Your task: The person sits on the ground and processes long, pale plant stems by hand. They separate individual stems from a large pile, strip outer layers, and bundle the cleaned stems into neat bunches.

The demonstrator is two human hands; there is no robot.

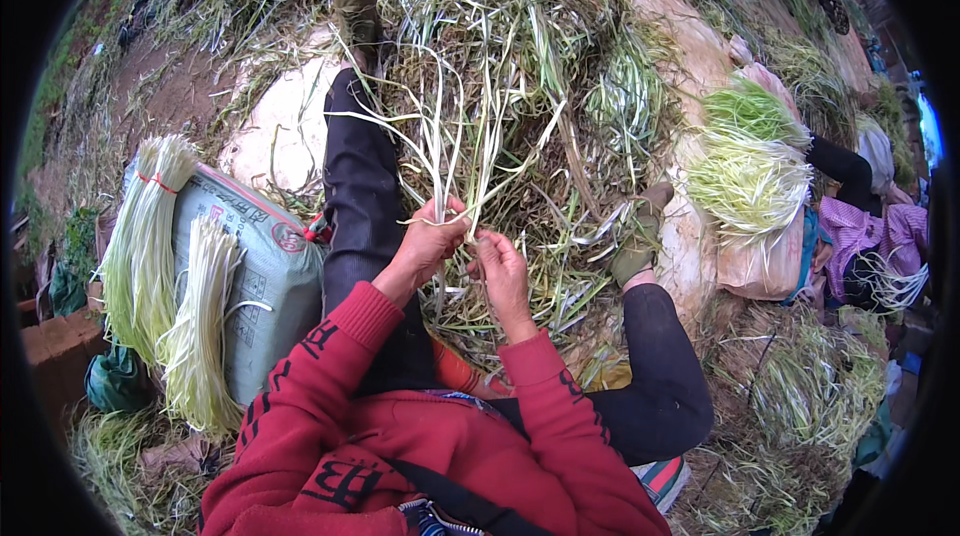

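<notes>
My left hand is closed around a few long pale stalks, which look like blanched garlic chives. Their leaves fan out away from me, and their lower ends hang below the fist. Close beside it, my right hand pinches the lower end of more pale stalks between thumb and fingers. One bent leaf crosses over the left fingers. Both hands are above a heap of loose green and withered leaves, between my spread legs. The fingertips of the right hand partly hide what they grip.
At left, a tied bundle and a loose bunch of pale stalks rest on a stuffed woven sack bearing writing. Rightward, pale chives are piled on another sack, beside a person in a checked purple garment. Brick blocks edge the left.
</notes>
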